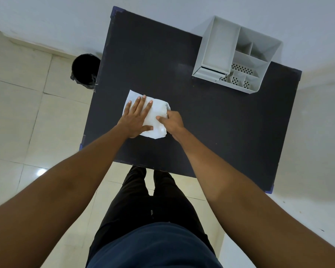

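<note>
The white cloth [157,111] lies on the dark bench [211,122], a bit toward 9 o'clock from its middle, with the left hand [137,117] pressed flat on it, fingers spread, and the right hand [172,121] curled, pinching its 3 o'clock edge.

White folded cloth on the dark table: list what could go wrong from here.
1. The right hand pinches the right edge of the white folded cloth. A sharp pull could undo the fold, since only the flat left hand pins it down.
2. The cloth might slide on the dark table under the left hand's push and skew the fold.
</note>
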